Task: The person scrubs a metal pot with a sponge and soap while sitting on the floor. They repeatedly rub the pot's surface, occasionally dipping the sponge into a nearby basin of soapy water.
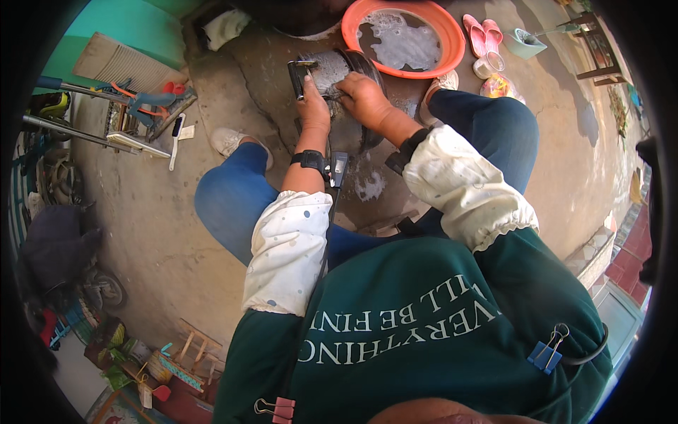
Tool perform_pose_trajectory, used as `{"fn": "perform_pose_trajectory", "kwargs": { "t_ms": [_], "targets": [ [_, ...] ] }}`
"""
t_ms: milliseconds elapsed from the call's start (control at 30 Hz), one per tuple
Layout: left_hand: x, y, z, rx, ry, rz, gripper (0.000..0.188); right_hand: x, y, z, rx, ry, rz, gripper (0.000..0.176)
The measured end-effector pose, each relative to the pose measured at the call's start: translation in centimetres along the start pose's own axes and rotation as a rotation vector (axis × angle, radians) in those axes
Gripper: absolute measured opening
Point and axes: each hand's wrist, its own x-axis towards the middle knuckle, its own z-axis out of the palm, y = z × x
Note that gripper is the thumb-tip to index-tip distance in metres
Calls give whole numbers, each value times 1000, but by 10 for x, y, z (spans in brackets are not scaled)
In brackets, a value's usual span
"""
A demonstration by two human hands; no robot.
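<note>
My left hand [313, 106] grips the black handle frame [298, 79] at the end of a dark metal pot or appliance part [365, 71] with a wet, soapy grey surface. My right hand [365, 98] presses on that surface with curled fingers; whatever lies under the fingertips is hidden. The dark object stands on the wet concrete between my feet. Just beyond it, an orange plastic basin [456, 50] holds grey sudsy water.
A washboard-like ribbed panel [127, 63], mop handles [79, 135] and a scrub brush [177, 139] are at the left. Pink slippers [483, 36], a pale green container [523, 43] and a clear cup [488, 64] stand at the upper right. A large dark vessel [304, 16] is at the top.
</note>
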Motion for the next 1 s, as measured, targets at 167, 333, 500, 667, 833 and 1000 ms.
{"fn": "perform_pose_trajectory", "kwargs": {
  "t_ms": [167, 333, 500, 667, 833, 1000],
  "targets": [
    [0, 6, 0, 55, -19, -36, 46, -11, -2, -9, 14, -78, 60, 27],
    [3, 7, 5, 72, 18, -68, 43, 23, 3, -5, -122, 266, 116, 24],
    [4, 0, 9, 67, 90, 56, 42, -24, -28, 0, -79, -2, 139, 25],
    [5, 1, 3, 180, 104, 60, 41, 23, 7, -2, -167, 203, 106, 25],
    [1, 8, 5, 227, 105, 53, 43, 7, 4, -7, -273, 178, 110, 21],
    [-1, 10, 4, 239, 95, 59, 41, -35, -6, -12, -130, 140, 137, 24]
  ]
}}
